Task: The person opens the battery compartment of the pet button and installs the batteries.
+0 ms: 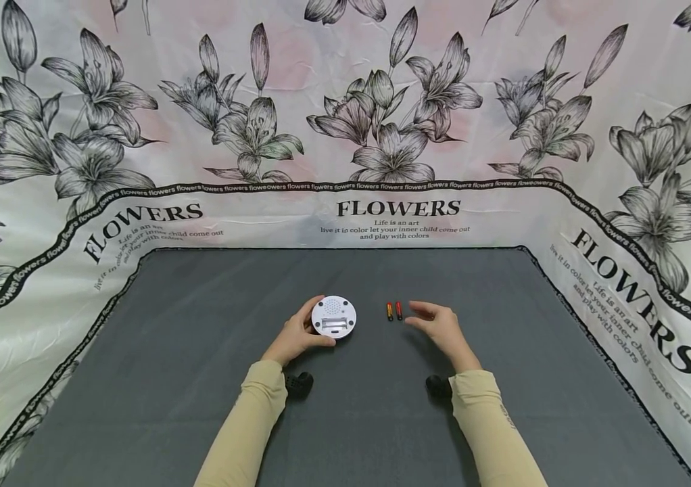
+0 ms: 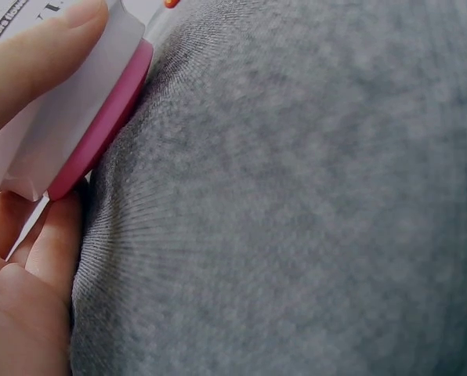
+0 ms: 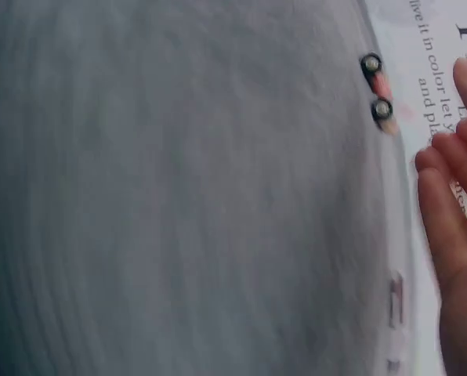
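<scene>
Left edge of the grey mat [image 1: 157, 379] ran bare from the floral backdrop [image 1: 47, 223] in to the sleeve; plenty of free room there. Left hand [image 1: 294, 336] gripped the round white device [image 1: 334, 316] at its left rim, thumb and fingers curled round it. Left wrist view showed a pink band under the device's white top, and the device sat on the mat near centre. Just right of it, a narrow gap, then two small red batteries [image 1: 394, 310] lay side by side, touching or nearly so. Right hand [image 1: 439, 326] hovered just right of the batteries, fingers relaxed and spread, gripping nothing. Right of that hand the mat ran bare to its far edge. Backdrop read "FLOWERS", "Life is an art", "live it in color let your inner child come out and play with colors". No legible marking on device or batteries.
</scene>
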Demonstrator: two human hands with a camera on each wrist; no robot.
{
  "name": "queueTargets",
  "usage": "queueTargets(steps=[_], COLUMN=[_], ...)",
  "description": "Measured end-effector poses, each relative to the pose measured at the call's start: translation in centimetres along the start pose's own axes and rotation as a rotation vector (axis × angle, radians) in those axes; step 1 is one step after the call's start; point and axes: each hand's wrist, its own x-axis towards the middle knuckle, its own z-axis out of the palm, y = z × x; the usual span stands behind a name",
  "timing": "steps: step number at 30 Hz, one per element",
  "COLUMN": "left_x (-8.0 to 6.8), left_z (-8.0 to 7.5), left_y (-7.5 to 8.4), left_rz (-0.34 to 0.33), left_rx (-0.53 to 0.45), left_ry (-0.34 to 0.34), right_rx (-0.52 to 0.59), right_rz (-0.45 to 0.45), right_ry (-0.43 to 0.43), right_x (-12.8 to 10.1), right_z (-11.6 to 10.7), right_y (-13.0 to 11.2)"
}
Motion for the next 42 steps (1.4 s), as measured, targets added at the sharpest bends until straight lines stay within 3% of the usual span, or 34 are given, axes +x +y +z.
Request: queueTargets(steps=[7,11,18,28,36,42], left_x=[-0.8,-0.6,0.1,-0.8,0.0,0.0], left_z=[0.0,0.0,0.1,0.1,0.1,0.1], left_y=[1.8,1.5,-0.2,2.0,-0.3,-0.7], left_rz=[-0.017,-0.021,-0.013,-0.028,-0.010,0.061], left_rx=[-0.015,-0.014,0.006,-0.005,0.000,0.028], left_ry=[-0.036,-0.023,0.006,-0.038,-0.002,-0.004], right_rx=[0.106,0.098,0.011,-0.095,-0.114,-0.178], right_rz=[0.066,0.058,0.037,0.025,0.004,0.001], right_ry=[0.026,0.075,0.140,0.197,0.258,0.247], right_x=[0.6,0.8,1.4,1.6,1.7,2.0], right_z=[1.8,2.4,3.3,4.0,4.5,4.3], right_y=[0.8,1.0,1.6,1.2,1.3,0.8])
